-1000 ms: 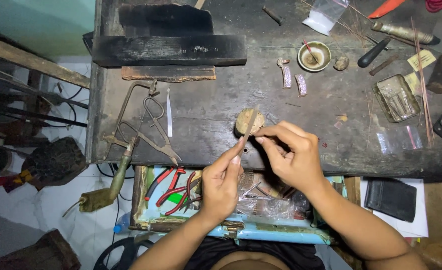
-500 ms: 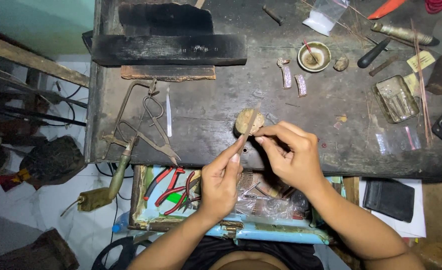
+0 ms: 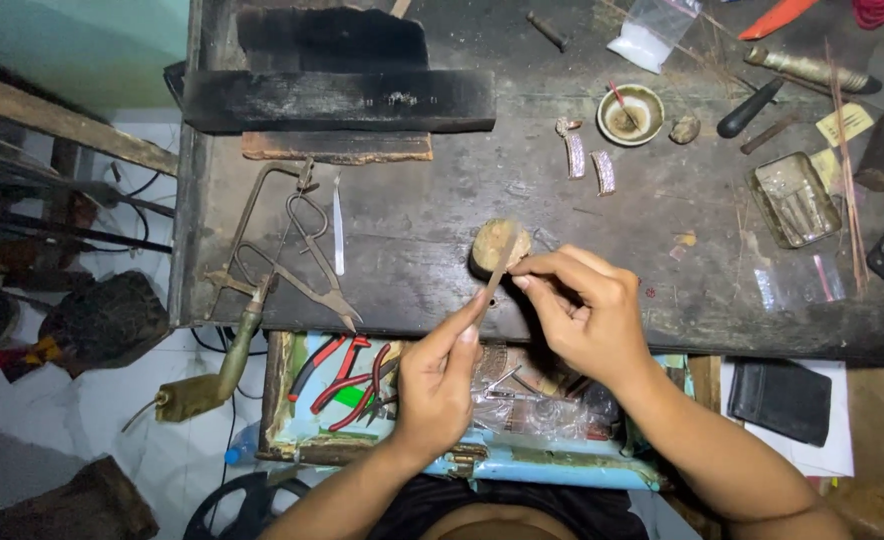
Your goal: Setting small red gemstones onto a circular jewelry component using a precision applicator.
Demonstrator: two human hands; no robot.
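Head view. A thin, flat metal strip, pale and narrow, slants up from the left hand towards a small round wooden block with a worn, pale top. The strip's upper end lies over that block; its lower end sits between the left thumb and forefinger, whose grip is pinched together on it. The right hand has its fingertips drawn together right against the strip, just below the block; what they pinch is too small to tell.

The table is dark, scuffed wood. On it: shears and a wire-framed saw to the left, a long black block at the back, a small brass bowl, two small pale curved pieces, and a shallow metal tray to the right. Below the table edge an open drawer holds red-handled pliers and clear plastic bags. The floor at left is pale tile with dark clutter.

The strip lies between both hands, near the table's front edge, touching the block.
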